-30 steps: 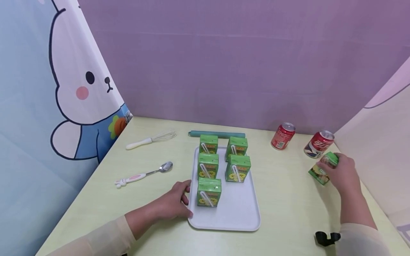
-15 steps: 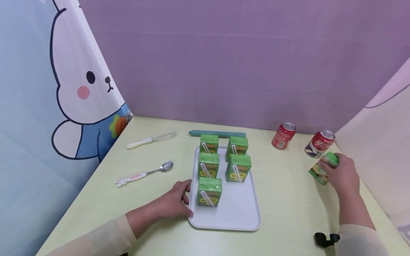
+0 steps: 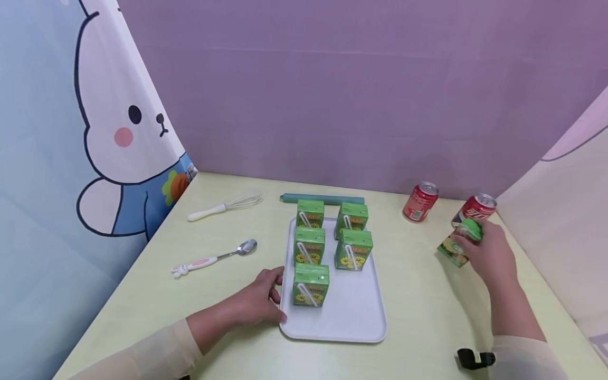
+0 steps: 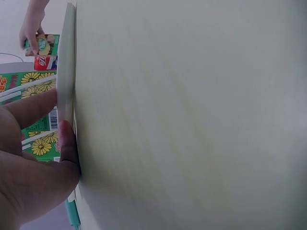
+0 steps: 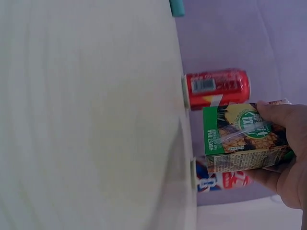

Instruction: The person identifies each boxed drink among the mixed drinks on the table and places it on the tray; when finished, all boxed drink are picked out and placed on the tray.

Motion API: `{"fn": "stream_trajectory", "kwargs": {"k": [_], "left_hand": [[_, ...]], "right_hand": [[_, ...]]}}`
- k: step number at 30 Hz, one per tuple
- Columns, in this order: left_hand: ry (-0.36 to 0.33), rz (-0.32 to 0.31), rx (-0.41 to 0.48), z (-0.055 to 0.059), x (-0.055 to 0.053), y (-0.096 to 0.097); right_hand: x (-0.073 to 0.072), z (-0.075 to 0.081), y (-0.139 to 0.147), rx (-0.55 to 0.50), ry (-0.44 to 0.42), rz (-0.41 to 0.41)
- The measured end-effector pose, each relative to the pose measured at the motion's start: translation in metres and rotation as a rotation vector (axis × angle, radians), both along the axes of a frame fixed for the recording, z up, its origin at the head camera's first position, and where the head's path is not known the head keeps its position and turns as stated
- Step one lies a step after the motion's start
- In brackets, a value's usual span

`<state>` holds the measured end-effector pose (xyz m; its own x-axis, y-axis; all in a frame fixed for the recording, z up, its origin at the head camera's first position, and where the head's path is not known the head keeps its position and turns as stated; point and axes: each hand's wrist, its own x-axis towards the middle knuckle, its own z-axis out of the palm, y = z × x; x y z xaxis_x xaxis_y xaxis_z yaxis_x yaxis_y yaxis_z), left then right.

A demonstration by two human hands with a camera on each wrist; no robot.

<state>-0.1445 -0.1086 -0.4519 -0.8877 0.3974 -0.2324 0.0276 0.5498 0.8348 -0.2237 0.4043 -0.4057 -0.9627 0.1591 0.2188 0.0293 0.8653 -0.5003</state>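
Observation:
My right hand [image 3: 491, 253] grips a green juice box [image 3: 454, 250] by its top, tilted and off the table. In the right wrist view the juice box [image 5: 244, 136] shows a pineapple print. My left hand [image 3: 258, 300] holds the left rim of a white tray [image 3: 353, 316] near its front corner; in the left wrist view, fingers [image 4: 36, 108] touch the tray edge [image 4: 65, 62]. Several green juice boxes [image 3: 310, 285] with straws stand upright on the tray, a column of three on the left and two on the right.
Two red cans, a nearer can [image 3: 475, 208] and a farther can [image 3: 420, 201], stand at the back right, behind the held box. A teal rod [image 3: 323, 199] lies behind the tray. To the left lie a whisk [image 3: 223, 207] and a rabbit-handled spoon [image 3: 214, 259].
My right hand has carried the juice box left and up a little, raising it from the table's right side. The left hand and tray have stayed in place.

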Motion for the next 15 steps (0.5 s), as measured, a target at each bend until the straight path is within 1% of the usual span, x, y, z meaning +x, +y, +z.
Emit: {"fn": "stream_trajectory", "kwargs": {"k": [6, 11, 15], "left_hand": [[0.007, -0.001, 0.009, 0.000, 0.000, 0.000], [0.001, 0.000, 0.007, 0.001, 0.000, 0.000], [0.000, -0.002, 0.008, 0.001, 0.000, 0.000]], "right_hand": [[0.007, 0.016, -0.032, 0.039, 0.031, 0.068], [0.017, 0.030, -0.060, 0.071, 0.035, 0.149], [0.026, 0.039, -0.081, 0.090, 0.066, 0.225]]}}
